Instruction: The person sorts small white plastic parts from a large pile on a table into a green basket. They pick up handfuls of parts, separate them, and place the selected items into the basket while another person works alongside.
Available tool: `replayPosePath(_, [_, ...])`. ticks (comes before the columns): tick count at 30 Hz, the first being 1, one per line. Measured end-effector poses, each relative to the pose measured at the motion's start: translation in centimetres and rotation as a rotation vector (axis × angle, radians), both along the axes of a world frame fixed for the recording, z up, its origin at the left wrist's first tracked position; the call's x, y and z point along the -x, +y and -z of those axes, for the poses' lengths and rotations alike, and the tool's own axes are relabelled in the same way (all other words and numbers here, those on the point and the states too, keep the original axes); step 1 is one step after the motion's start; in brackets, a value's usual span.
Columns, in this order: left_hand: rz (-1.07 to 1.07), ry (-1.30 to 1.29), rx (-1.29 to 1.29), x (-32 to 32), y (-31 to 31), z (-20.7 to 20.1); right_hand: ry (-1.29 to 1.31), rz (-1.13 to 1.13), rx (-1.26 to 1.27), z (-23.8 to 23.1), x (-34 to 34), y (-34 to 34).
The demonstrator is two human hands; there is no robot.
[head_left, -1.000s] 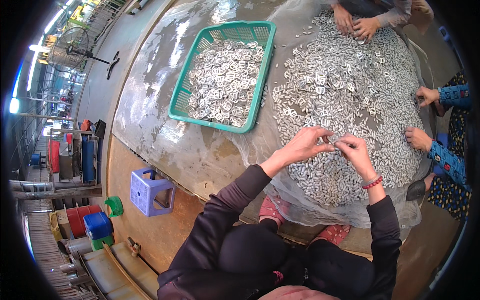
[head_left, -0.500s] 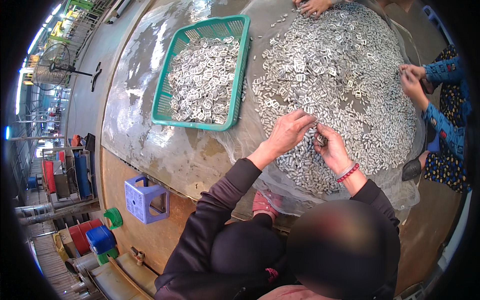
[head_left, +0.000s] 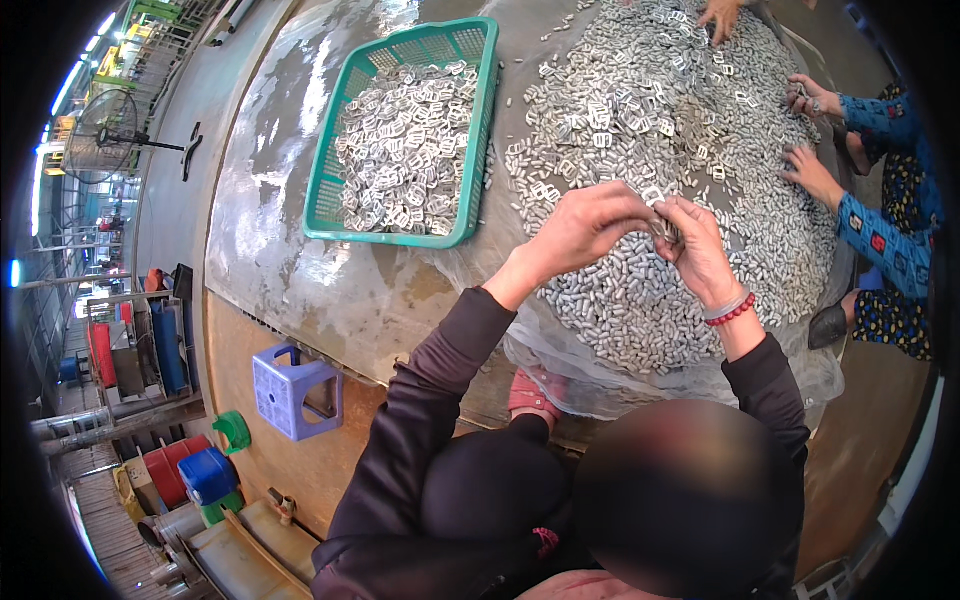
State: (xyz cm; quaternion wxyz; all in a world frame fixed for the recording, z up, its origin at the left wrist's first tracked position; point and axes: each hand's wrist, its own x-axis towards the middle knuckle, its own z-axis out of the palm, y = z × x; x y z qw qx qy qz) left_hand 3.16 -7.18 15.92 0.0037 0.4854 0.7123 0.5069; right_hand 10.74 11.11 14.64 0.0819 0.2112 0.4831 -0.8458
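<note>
Above a wide heap of small grey pellets [head_left: 650,315], my two hands meet. My right hand [head_left: 706,255], with a red beaded bracelet at its wrist, is closed around a few metal buckles [head_left: 666,234]. The fingers of my left hand [head_left: 588,228] are pinched at one silvery slide buckle [head_left: 654,196] near my right fingertips. How much of it each hand grips is partly hidden. Other flat buckles [head_left: 601,118] lie scattered on the pellets. Left of the heap stands a green plastic basket [head_left: 312,195] holding many similar buckles.
A co-worker's two hands [head_left: 815,178] are at the heap's right edge, and another person's hand [head_left: 720,17] reaches in at the far side. Clear plastic sheeting [head_left: 580,396] hangs at the table's near edge. A purple stool [head_left: 285,395] stands left of me.
Both my hands have risen slightly and shifted right, still together. The right co-worker's hands have separated, one lowering to the pellets. The far hand has moved right.
</note>
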Motion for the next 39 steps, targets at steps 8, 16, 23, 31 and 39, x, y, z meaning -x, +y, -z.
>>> replayPosePath(8, [0.122, -1.423, -0.530, 2.5, -3.4, 4.4, 0.087, -0.124, 0.377, 0.6, -1.1, 2.1])
replayPosePath(16, [-0.200, -0.162, 0.589, 4.8, -2.9, 12.8, 0.042, -0.247, 0.116, 1.0, -0.2, 3.9])
replayPosePath(23, [-0.245, -0.011, 0.631, 4.0, -2.3, 12.8, 0.070, -0.434, -0.655, 5.6, 3.1, 5.1])
replayPosePath(31, [-0.054, -1.424, -0.568, 4.5, -4.2, 5.3, 0.336, -0.702, -1.620, 10.2, 6.8, -0.6])
replayPosePath(39, [-0.236, -0.691, 0.395, 6.4, -3.4, 9.7, 0.148, -0.796, -1.743, 10.3, 2.4, 3.0])
